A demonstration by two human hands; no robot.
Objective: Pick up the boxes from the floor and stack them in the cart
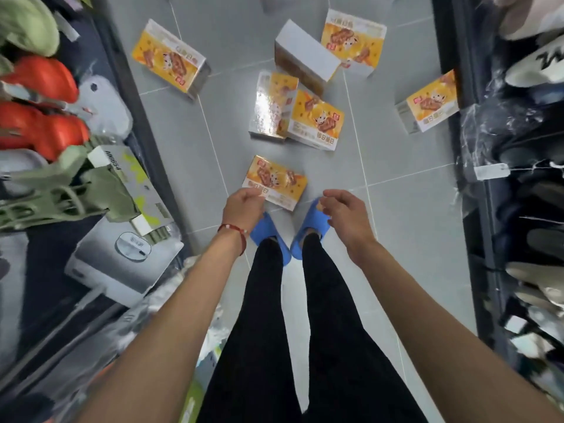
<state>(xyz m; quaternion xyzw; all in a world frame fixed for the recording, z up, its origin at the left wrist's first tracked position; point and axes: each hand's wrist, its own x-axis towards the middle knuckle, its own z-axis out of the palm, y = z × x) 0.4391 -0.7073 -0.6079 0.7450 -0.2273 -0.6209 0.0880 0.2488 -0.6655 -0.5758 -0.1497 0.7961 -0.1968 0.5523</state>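
Several yellow-and-orange snack boxes lie scattered on the grey tiled floor (406,227). The nearest box (276,181) lies flat just beyond my blue slippers (268,236). My left hand (244,209) hangs over its near left corner with loosely curled fingers and holds nothing. My right hand (345,215) hovers just to the right of that box, also loosely curled and empty. Farther off, two boxes (317,117) lean together, one box (305,53) shows its white side, and single boxes lie at the left (169,59) and the right (427,102). No cart is in view.
A dark shelf on the left (128,87) carries red and green slippers (42,126) and boxed goods (122,264). The right shelf (476,209) holds bagged shoes (534,65). The aisle between them is narrow, with my legs at its centre.
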